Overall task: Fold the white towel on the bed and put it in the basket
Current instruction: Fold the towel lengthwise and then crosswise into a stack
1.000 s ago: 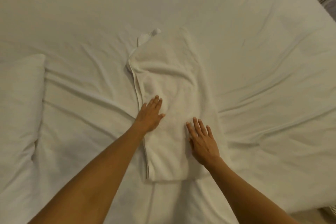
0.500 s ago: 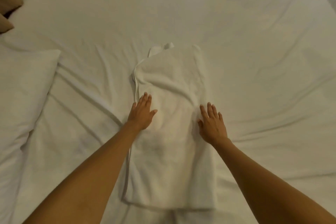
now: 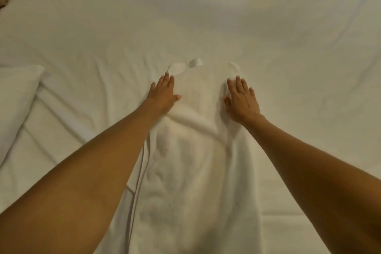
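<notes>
Both hands have slid up the long white terry towel (image 3: pixel 198 161) at frame centre on the white-sheeted bed (image 3: pixel 288 27). Left hand (image 3: pixel 164 95) and right hand (image 3: pixel 242 99) press flat, fingers straight, likely smoothing wrinkles before folding.

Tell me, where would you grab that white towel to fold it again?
Probably at its two far corners, one in each hand, coming from above. The towel lies as a long strip running away from the person, and the left hand and right hand already rest flat near that far end.
</notes>
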A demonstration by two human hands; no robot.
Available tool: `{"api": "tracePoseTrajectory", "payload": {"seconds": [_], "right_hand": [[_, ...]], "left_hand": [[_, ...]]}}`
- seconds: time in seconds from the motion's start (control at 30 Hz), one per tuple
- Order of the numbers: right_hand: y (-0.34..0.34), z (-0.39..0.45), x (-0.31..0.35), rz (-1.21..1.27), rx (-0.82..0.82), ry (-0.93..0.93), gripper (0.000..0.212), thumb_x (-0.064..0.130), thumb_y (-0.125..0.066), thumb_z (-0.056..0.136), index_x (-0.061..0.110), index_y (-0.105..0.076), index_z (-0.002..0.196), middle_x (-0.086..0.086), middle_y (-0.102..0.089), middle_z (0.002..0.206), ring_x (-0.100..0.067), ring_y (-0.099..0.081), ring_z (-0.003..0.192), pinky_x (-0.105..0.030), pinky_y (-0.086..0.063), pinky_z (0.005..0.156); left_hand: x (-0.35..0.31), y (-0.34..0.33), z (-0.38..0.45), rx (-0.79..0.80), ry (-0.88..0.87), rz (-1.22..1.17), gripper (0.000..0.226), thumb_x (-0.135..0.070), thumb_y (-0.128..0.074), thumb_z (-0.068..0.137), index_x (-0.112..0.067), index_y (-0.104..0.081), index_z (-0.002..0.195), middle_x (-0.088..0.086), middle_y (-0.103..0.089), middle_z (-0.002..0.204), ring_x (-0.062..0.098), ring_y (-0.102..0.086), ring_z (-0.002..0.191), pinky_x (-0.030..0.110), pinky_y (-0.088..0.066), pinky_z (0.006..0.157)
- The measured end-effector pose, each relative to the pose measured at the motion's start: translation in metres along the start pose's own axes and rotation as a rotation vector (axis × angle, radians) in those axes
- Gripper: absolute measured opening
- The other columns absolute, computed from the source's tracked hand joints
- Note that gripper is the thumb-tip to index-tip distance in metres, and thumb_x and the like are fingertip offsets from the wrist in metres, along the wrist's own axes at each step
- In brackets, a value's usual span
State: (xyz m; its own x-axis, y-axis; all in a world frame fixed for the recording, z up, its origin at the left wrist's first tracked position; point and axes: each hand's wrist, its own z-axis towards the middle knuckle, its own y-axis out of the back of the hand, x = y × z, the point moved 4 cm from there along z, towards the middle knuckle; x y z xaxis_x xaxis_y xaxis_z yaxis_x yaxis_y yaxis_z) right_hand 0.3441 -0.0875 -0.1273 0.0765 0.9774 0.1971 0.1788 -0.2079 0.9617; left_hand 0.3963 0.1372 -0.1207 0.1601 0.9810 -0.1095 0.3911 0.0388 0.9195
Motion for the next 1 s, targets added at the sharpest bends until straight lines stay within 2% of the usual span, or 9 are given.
{"api": "tracePoseTrajectory", "payload": {"seconds": [0.17,0.4,0.57,0.63,0.7,0.77,0.83,0.9,1.0], "right_hand": [[-0.006,0.032,0.004,-0.022,0.003,0.046,0.060,0.032,-0.030,0.100,0.015,-0.006,0.153,-0.012,0.002,0.161,-0.027,0.001,0.148,-0.045,-0.007,0.119],[-0.012,0.070,-0.001,-0.096,0.068,0.076,0.061,0.034,-0.031,0.101,0.013,-0.005,0.152,-0.012,0.008,0.160,-0.028,0.006,0.148,-0.047,-0.006,0.119],[-0.023,0.099,-0.006,-0.063,0.265,0.022,0.084,0.033,-0.053,0.093,0.011,0.003,0.152,-0.014,0.008,0.160,-0.028,0.005,0.148,-0.047,-0.010,0.119],[-0.026,0.107,-0.005,-0.029,0.268,0.033,0.090,0.032,-0.060,0.088,0.012,0.000,0.151,-0.012,-0.001,0.160,-0.027,0.000,0.148,-0.045,-0.016,0.118],[-0.026,0.115,-0.006,-0.050,0.256,0.048,0.097,0.035,-0.066,0.083,0.014,0.000,0.151,-0.009,-0.005,0.159,-0.026,-0.002,0.148,-0.046,-0.014,0.118],[-0.025,0.122,-0.009,-0.122,0.269,0.037,0.109,0.044,-0.070,0.078,0.015,0.005,0.152,-0.009,-0.004,0.160,-0.026,0.002,0.148,-0.051,-0.002,0.118],[-0.023,0.129,-0.012,-0.163,0.287,0.011,0.115,0.049,-0.072,0.074,0.016,0.005,0.152,-0.010,-0.006,0.159,-0.027,0.003,0.148,-0.054,0.004,0.116],[-0.025,0.132,-0.010,-0.153,0.296,0.002,0.112,0.047,-0.074,0.073,0.016,-0.001,0.151,-0.011,-0.014,0.157,-0.029,-0.004,0.147,-0.055,0.001,0.117],[-0.028,0.132,-0.005,-0.153,0.239,-0.003,0.103,0.043,-0.076,0.069,0.014,-0.015,0.147,-0.014,-0.029,0.146,-0.032,-0.023,0.139,-0.052,-0.011,0.117]], "left_hand": [[-0.003,-0.006,0.028,0.038,-0.058,-0.037,0.073,-0.039,-0.038,0.100,-0.009,0.002,0.153,0.008,0.008,0.162,0.020,0.004,0.151,0.041,-0.005,0.123],[0.001,-0.002,0.063,0.152,-0.112,-0.011,0.109,-0.045,-0.068,0.081,-0.008,0.006,0.152,0.012,0.013,0.161,0.025,0.006,0.150,0.045,-0.009,0.123],[0.000,-0.013,0.092,0.237,-0.053,0.010,0.131,-0.050,-0.079,0.066,-0.015,0.013,0.152,0.006,0.013,0.162,0.029,-0.001,0.150,0.051,-0.017,0.121],[0.003,-0.016,0.097,0.253,-0.025,-0.001,0.135,-0.054,-0.081,0.060,-0.018,0.011,0.152,0.003,0.005,0.162,0.034,-0.011,0.148,0.053,-0.024,0.117],[0.002,-0.013,0.098,0.208,-0.033,0.010,0.133,-0.053,-0.082,0.060,-0.019,0.007,0.152,0.004,-0.004,0.160,0.038,-0.019,0.144,0.053,-0.027,0.115],[-0.002,-0.008,0.097,0.144,-0.064,0.085,0.134,-0.053,-0.082,0.061,-0.015,0.008,0.152,0.010,0.001,0.159,0.036,-0.008,0.147,0.051,-0.018,0.119],[-0.003,-0.007,0.103,0.137,-0.074,0.123,0.140,-0.054,-0.082,0.059,-0.012,0.015,0.151,0.014,0.017,0.159,0.030,0.012,0.149,0.050,-0.004,0.121],[-0.001,-0.010,0.111,0.182,-0.064,0.118,0.146,-0.056,-0.082,0.057,-0.009,0.020,0.150,0.014,0.022,0.159,0.027,0.017,0.148,0.050,0.002,0.121],[0.000,-0.010,0.117,0.175,-0.078,0.173,0.149,-0.062,-0.081,0.053,-0.008,0.018,0.150,0.014,0.008,0.161,0.027,0.010,0.150,0.050,0.004,0.121]]}}
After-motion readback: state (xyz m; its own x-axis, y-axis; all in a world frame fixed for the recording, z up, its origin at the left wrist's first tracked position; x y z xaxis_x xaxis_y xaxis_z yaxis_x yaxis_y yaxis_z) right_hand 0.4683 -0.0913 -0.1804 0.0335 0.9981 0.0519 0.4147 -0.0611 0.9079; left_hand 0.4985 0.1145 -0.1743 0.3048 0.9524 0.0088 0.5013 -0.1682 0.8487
